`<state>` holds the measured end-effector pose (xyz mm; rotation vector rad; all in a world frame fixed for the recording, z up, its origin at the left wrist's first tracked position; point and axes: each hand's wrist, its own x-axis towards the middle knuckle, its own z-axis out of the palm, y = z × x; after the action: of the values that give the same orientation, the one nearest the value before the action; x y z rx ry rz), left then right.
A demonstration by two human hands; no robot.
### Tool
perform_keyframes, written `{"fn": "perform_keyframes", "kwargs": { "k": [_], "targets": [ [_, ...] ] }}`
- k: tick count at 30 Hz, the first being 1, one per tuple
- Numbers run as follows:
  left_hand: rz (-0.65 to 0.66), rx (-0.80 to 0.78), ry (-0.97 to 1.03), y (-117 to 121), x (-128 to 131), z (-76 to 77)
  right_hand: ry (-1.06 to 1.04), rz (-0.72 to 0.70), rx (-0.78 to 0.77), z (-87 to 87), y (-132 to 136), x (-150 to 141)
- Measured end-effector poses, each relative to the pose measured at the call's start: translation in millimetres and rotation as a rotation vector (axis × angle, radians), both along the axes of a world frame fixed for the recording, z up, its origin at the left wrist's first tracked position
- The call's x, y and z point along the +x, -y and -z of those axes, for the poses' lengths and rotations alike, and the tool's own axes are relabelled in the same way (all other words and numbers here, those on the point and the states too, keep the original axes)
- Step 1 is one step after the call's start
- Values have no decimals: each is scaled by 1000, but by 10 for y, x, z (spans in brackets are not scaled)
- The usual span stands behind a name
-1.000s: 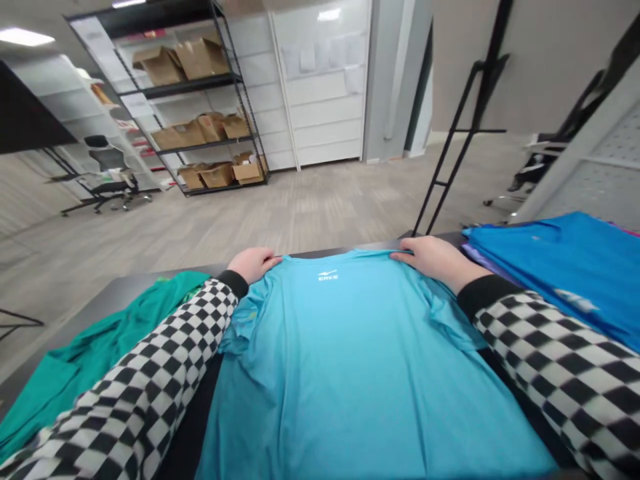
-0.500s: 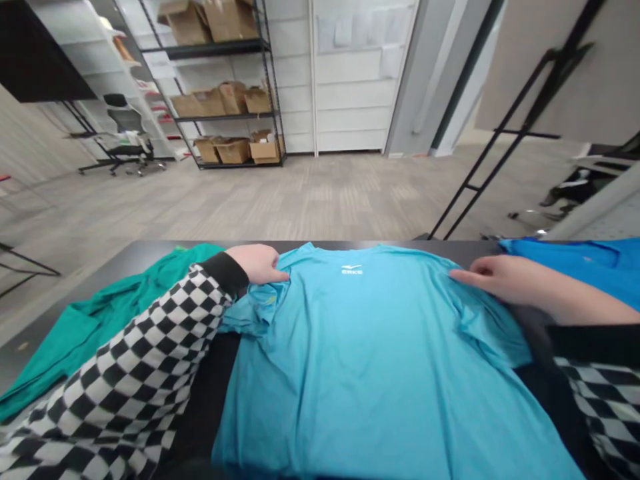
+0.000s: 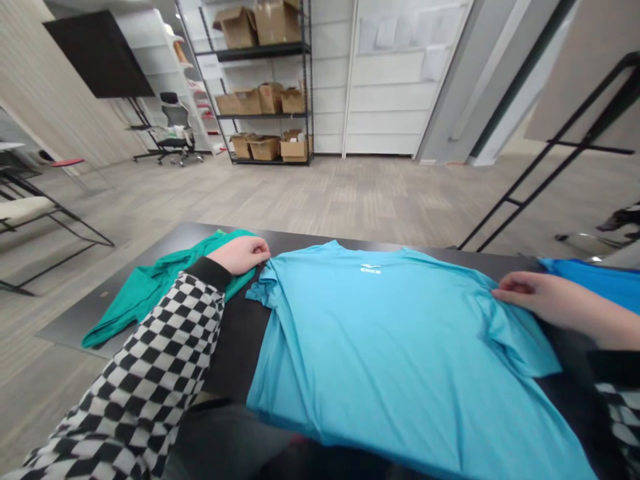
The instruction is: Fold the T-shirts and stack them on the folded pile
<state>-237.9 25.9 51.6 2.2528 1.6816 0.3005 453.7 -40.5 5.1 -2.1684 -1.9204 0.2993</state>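
A light blue T-shirt (image 3: 390, 333) with a small white logo lies spread flat on a dark table (image 3: 165, 243). My left hand (image 3: 241, 254) is closed at the shirt's left sleeve, its fingers pinching the sleeve edge. My right hand (image 3: 537, 300) rests on the right sleeve with its fingers curled onto the fabric. Both arms wear black-and-white checked sleeves.
A green garment (image 3: 150, 287) lies on the table to the left. A darker blue garment (image 3: 595, 280) lies at the right edge. Beyond the table stand a black rack of cardboard boxes (image 3: 265, 87), an office chair (image 3: 173, 133) and a black metal frame (image 3: 555, 173).
The view swung left. My left hand has drawn the left sleeve outward, and my right hand has shifted from the collar area out to the right sleeve.
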Motion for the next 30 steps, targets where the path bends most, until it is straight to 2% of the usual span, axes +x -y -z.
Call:
{"fn": "perform_keyframes", "kwargs": {
  "k": [3,5,7,9,12,14,17,19,23,26,30],
  "targets": [
    [-197,74,-106,-82,-200,-14,-78,27,-132,-88,37,-84],
    [-255,116,-141,-74,-186,-14,-53,57,-102,-157,68,-164],
    [-236,161,-98,-18,-55,-8,-11,85,-58,-210,92,-234],
    [-163,162,-29,55,142,16,21,133,-18,-237,110,-274],
    [-8,73,-26,130,415,93,23,166,-53,-238,149,-278],
    [79,63,-44,142,502,146,11,120,-86,-236,196,-267],
    [111,123,-11,95,450,203,-7,33,-41,-247,277,-266],
    [83,180,17,8,325,248,3,62,45,-247,301,-279],
    [-50,296,1,-206,84,344,2,89,165,-198,257,-339],
    [-81,238,-52,-248,43,339,-50,80,145,-150,207,-417],
    [0,91,-162,-180,98,288,-125,109,141,-159,195,-453]
  ]
}}
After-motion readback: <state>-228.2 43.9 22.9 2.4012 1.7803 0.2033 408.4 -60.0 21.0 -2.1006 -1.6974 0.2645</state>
